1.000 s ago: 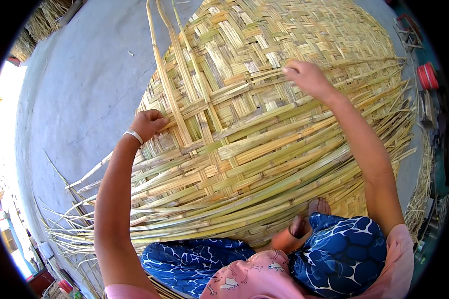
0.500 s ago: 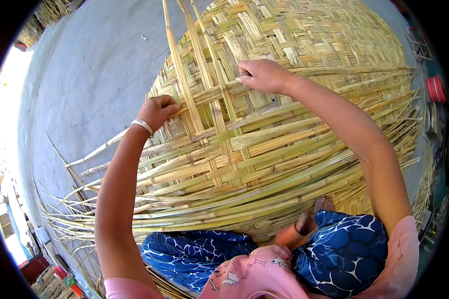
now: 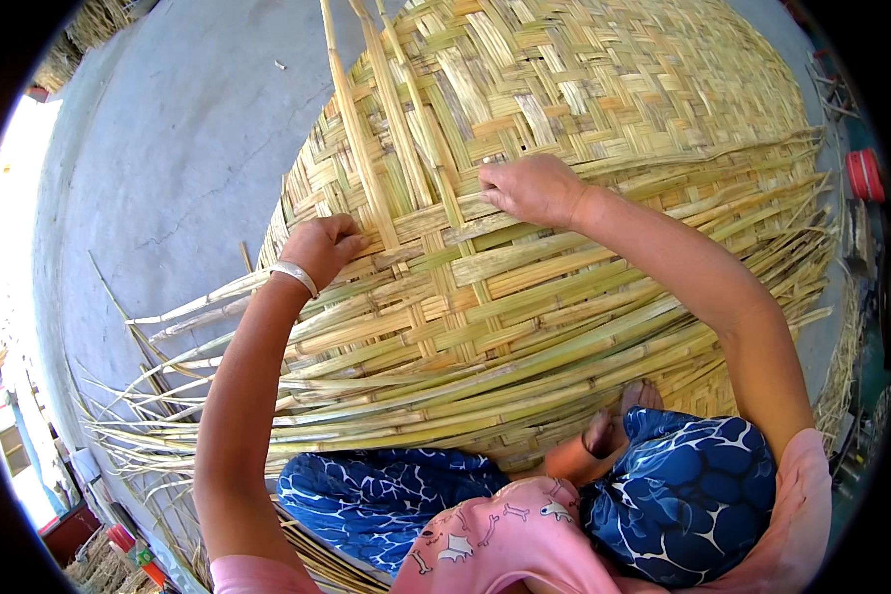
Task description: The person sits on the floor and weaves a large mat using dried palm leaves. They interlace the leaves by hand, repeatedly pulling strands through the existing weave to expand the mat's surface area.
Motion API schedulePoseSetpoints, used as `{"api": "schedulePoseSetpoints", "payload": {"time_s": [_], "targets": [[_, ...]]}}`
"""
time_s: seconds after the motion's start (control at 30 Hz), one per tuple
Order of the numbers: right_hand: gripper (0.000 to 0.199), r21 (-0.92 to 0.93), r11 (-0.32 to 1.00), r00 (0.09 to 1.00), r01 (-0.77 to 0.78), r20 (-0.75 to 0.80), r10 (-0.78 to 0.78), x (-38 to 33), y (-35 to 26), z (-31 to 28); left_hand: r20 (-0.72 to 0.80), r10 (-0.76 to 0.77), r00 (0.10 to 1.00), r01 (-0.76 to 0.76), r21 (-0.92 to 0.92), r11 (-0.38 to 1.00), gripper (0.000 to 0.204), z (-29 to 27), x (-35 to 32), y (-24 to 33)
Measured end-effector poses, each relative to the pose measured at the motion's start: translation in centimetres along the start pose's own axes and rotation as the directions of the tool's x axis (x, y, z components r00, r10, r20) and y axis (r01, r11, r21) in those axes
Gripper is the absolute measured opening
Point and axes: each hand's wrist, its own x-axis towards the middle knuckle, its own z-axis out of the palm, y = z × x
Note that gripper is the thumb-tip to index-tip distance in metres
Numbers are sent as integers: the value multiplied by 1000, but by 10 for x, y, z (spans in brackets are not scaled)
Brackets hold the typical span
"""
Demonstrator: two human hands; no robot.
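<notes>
A large mat point(image 3: 614, 79) of flattened yellow-green reed strips lies on the floor before me, tightly woven at the far side. Between my hands a crosswise reed strip point(image 3: 416, 224) runs over and under the lengthwise ones. My left hand point(image 3: 324, 249), a silver bangle on its wrist, pinches this strip near the mat's left edge. Farther right, my right hand point(image 3: 537, 190) is closed on the same strip, its fingertips partly hidden. Several lengthwise strips point(image 3: 351, 124) stick out beyond the left far edge, next to my hands.
Loose crosswise reed strips point(image 3: 436, 409) lie in a bundle between the weaving and my legs, their ends fanning out at both sides. One sandalled foot point(image 3: 576, 459) rests on the mat. Grey concrete floor point(image 3: 188, 129) spreads on the left. A red round object point(image 3: 864, 176) stands far right.
Both hands have come nearer to me, bringing the crosswise reed strip down against the woven rows. The lengthwise strips now lie flatter at that place.
</notes>
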Motion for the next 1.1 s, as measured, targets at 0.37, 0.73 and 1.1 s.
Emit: {"api": "schedulePoseSetpoints", "payload": {"time_s": [0.37,0.73,1.1], "targets": [[18,-58,997,996,-40,-76,36,0,-3,10,-555,242,796,-77,304,950,40,66,-21,32],[14,-62,998,981,0,-192,-12,2,-6,19,-498,182,848,34,394,918,55,113,-17,49],[11,-345,922,898,174,-328,-292,-12,-28,29,-614,-22,789,80,68,994,57,108,-7,66]]}}
